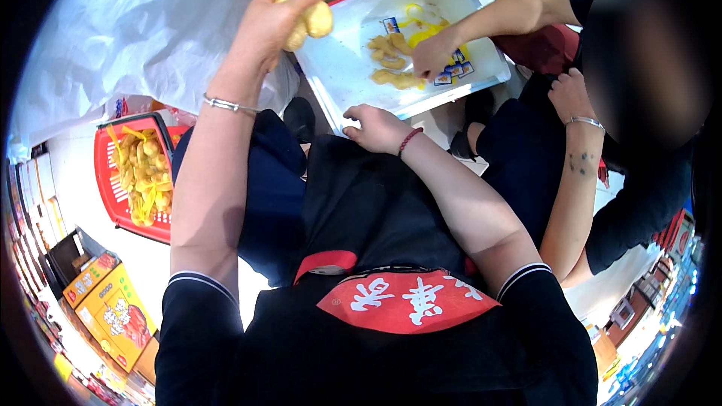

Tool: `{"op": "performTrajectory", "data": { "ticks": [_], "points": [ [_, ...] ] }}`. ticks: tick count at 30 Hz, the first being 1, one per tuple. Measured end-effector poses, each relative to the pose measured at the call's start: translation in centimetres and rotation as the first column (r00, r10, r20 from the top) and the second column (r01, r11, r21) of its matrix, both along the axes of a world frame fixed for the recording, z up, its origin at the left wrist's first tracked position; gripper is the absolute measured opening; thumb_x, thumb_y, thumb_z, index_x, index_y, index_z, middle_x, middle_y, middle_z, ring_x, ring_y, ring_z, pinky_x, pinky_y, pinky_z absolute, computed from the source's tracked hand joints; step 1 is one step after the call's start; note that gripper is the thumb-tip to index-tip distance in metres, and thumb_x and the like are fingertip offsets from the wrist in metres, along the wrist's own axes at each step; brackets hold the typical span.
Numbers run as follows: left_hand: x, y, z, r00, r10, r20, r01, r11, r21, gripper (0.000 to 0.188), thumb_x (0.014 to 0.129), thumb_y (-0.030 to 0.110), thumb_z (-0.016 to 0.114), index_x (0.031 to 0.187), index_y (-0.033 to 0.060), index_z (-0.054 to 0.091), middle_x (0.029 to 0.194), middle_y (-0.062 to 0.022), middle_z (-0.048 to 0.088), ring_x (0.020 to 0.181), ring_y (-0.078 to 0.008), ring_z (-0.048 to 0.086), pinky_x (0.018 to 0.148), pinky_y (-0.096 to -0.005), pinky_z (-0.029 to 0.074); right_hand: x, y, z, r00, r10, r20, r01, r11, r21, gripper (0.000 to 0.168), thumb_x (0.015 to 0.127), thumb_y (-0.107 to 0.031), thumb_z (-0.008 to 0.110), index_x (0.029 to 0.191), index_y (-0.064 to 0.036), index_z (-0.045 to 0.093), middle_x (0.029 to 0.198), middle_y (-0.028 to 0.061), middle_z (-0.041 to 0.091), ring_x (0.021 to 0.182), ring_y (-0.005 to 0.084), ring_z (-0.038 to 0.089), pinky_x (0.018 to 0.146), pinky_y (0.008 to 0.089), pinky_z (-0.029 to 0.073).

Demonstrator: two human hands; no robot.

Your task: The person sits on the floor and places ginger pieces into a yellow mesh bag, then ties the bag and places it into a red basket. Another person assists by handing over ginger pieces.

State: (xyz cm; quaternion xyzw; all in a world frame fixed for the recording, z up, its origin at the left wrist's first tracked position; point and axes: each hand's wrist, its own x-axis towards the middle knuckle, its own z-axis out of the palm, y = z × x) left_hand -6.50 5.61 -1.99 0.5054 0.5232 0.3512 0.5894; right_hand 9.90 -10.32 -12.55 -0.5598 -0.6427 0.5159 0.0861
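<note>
At the top left, my left hand (285,20) grips a pale yellow, lumpy ginger root (317,18), raised beside the tray's left edge. My right hand (372,127) is at the near left rim of the white tray (333,73), fingers apart and holding nothing; whether it touches the rim is unclear. Inside the tray lie tan ginger pieces (386,51), yellow mesh netting (420,34) and several small blue-and-white labels (451,73). A co-worker's hand (431,56) reaches over the netting and ginger; what its fingers hold is hidden.
A red plastic basket (104,163) at the left holds yellow-netted roots (144,169). White plastic sheeting (130,28) covers the upper left. The co-worker sits close at the right, their other hand (572,96) near their knee. Orange cartons (113,316) stand at the lower left.
</note>
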Motion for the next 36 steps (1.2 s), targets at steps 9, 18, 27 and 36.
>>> {"op": "performTrajectory", "data": {
  "ticks": [9, 18, 27, 36],
  "points": [
    [1.8, -2.2, 0.8, 0.85, -0.045, -0.524, 0.215, 0.94, 0.267, 0.047, 0.084, 0.032, 0.071, 0.12, 0.0031, 0.061, 0.097, -0.0099, 0.068, 0.088, -0.0145, 0.065, 0.077, -0.0272, 0.05, -0.4, 1.8, -0.6, 0.951, -0.233, -0.204, 0.173, 0.945, -0.277, 0.032, 0.093, -0.024, 0.061, 0.113, 0.001, 0.063, 0.094, 0.0089, 0.068, 0.079, 0.0124, 0.06, 0.071, 0.0279, 0.051],
    [2.2, -2.9, 1.2, 0.8, -0.039, -0.599, 0.271, 0.914, 0.302, 0.048, 0.083, 0.032, 0.068, 0.118, 0.0001, 0.06, 0.096, -0.0213, 0.068, 0.088, -0.0313, 0.067, 0.078, -0.0368, 0.052, -0.8, 0.5, -2.3, 0.996, 0.088, -0.034, -0.093, 0.983, -0.158, 0.039, 0.089, -0.029, 0.06, 0.114, 0.0, 0.064, 0.108, 0.02, 0.067, 0.103, 0.0321, 0.064, 0.093, 0.0381, 0.048],
    [2.9, -3.6, -1.0, 0.671, -0.258, -0.695, 0.451, 0.886, 0.106, 0.046, 0.081, 0.027, 0.071, 0.116, -0.0009, 0.061, 0.094, -0.0201, 0.067, 0.082, -0.0251, 0.067, 0.075, -0.0338, 0.052, -1.1, 3.2, -0.7, 0.709, -0.497, -0.501, 0.229, 0.834, -0.502, 0.045, 0.092, -0.01, 0.057, 0.135, -0.004, 0.045, 0.108, 0.0094, 0.063, 0.1, 0.0185, 0.063, 0.079, 0.0311, 0.053],
    [1.3, -4.1, 0.1, 0.682, -0.368, -0.632, 0.446, 0.894, -0.039, 0.05, 0.083, 0.029, 0.068, 0.124, 0.0034, 0.058, 0.107, -0.0246, 0.066, 0.097, -0.0345, 0.066, 0.084, -0.0405, 0.052, -1.6, 3.6, 0.4, 0.148, -0.655, -0.741, 0.033, 0.752, -0.658, 0.044, 0.098, -0.025, 0.052, 0.139, -0.013, 0.041, 0.136, 0.0109, 0.053, 0.124, 0.0306, 0.052, 0.1, 0.0506, 0.044]
  ]
}}
